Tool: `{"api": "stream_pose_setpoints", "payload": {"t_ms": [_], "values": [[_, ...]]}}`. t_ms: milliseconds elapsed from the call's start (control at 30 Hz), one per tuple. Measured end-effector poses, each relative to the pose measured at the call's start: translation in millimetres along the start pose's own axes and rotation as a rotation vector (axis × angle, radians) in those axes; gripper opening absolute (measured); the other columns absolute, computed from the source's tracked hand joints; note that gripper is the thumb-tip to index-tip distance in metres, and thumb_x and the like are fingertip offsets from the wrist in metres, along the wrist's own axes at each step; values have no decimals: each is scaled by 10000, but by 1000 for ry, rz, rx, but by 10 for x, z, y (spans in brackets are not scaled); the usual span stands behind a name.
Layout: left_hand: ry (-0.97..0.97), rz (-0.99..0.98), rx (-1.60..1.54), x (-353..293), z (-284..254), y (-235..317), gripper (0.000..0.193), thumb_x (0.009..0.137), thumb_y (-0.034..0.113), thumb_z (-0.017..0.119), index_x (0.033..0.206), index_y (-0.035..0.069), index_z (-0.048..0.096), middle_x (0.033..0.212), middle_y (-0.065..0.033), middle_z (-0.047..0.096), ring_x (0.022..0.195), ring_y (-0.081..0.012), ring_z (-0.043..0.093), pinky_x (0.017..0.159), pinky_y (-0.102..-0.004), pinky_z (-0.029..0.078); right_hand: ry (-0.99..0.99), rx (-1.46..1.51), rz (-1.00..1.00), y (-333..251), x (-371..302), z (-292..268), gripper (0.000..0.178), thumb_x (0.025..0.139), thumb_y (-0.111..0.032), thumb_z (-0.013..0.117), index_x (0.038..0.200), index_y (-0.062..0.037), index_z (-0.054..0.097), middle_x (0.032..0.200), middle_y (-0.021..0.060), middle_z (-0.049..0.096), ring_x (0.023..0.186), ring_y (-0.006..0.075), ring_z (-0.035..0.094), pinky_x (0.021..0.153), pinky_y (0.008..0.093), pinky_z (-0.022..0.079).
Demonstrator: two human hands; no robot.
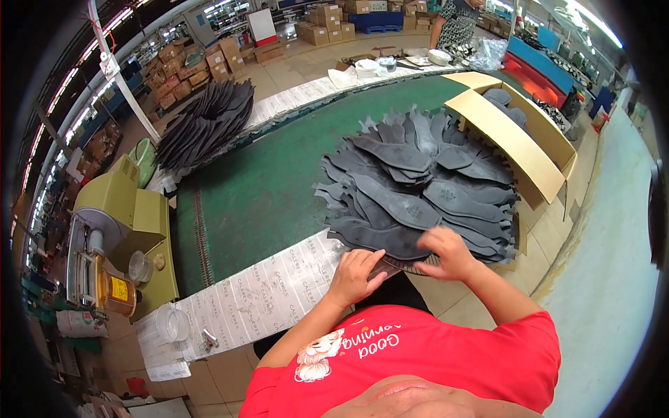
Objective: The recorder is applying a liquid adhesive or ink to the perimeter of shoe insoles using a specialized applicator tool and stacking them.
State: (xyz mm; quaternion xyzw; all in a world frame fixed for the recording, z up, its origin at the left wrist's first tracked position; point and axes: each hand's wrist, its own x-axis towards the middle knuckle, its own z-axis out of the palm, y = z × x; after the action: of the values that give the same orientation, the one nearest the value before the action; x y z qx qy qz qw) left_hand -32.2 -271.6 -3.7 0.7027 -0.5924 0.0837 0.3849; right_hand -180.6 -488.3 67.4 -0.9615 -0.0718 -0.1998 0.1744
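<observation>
A heap of dark grey-black shoe soles (397, 202) is fanned out in overlapping layers in front of me. Its nearest sole (383, 239) lies crosswise at the heap's front edge. My left hand (354, 277) is at this sole's near edge, fingers bent toward it and thumb apart from them. At the sole's right end is my right hand (449, 254), slightly blurred, with curved fingers above the edge and the thumb lower down. A gap shows between thumb and fingers on both hands. Whether either hand presses on the sole cannot be made out.
The heap rests by a green belt (244, 202) with a white paper-covered border (258, 289). An open carton (505, 132) holding dark pieces stands at right. More black soles (205, 125) are stacked far left. A green machine (115, 209) and clear tub (172, 324) are at left; a person (456, 24) stands beyond.
</observation>
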Motion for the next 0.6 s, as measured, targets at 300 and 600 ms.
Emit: {"api": "stream_pose_setpoints", "payload": {"t_ms": [300,600], "values": [[29,2,74,93,133,-24,320,759,214,736,1030,70,645,807,-54,572,774,-230,578,701,-365,424,-109,-59,121,116,-641,246,181,764,-242,724,702,-105,622,685,43,541,703,263,593,596,392,481],[-5,61,101,297,59,23,278,751,312,741,913,92,686,811,-27,569,806,-218,553,754,-381,395,192,16,163,-200,-159,835,122,714,-147,700,692,-83,599,713,64,562,709,262,594,603,373,493]]}}
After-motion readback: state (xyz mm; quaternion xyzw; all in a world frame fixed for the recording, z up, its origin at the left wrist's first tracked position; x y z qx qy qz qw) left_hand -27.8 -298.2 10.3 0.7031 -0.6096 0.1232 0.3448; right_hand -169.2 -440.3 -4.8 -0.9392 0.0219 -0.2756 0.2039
